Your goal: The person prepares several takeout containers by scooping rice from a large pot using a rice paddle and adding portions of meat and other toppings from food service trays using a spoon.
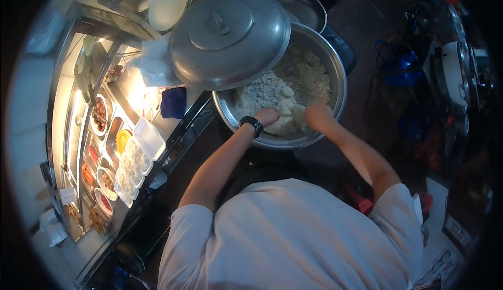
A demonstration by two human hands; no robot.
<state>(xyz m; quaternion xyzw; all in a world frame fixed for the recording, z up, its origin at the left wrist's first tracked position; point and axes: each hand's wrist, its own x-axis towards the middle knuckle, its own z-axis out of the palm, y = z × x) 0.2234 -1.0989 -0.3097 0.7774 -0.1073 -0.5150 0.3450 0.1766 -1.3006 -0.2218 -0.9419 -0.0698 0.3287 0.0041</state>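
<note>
Both hands were down inside a large metal pot [335, 75] that was partly filled with white cooked rice [298, 80]. The left hand [268, 116], with a dark wristwatch [252, 125] on its wrist, rested on the near side of the rice, its fingers curled down against a pale lump of rice [288, 119] at the pot's near wall. The right hand [318, 116] sat just beside it, on the other side of the same lump, fingers also bent down into the rice. How tightly either hand closed could not be told, since the fingertips were buried or hidden. The lump lay between the two hands, touching both, while the looser rice spread away from them toward the far wall of the pot.

A round metal lid [228, 36] with a knob leaned over the pot's left rim, covering part of the opening. Behind the pot stood a smaller metal bowl [298, 7]. To the person's left ran a lit glass display case [94, 133] holding trays of food, with clear plastic lidded boxes [136, 159] stacked on its edge. White plates [170, 2] stood in a rack beyond the lid.
</note>
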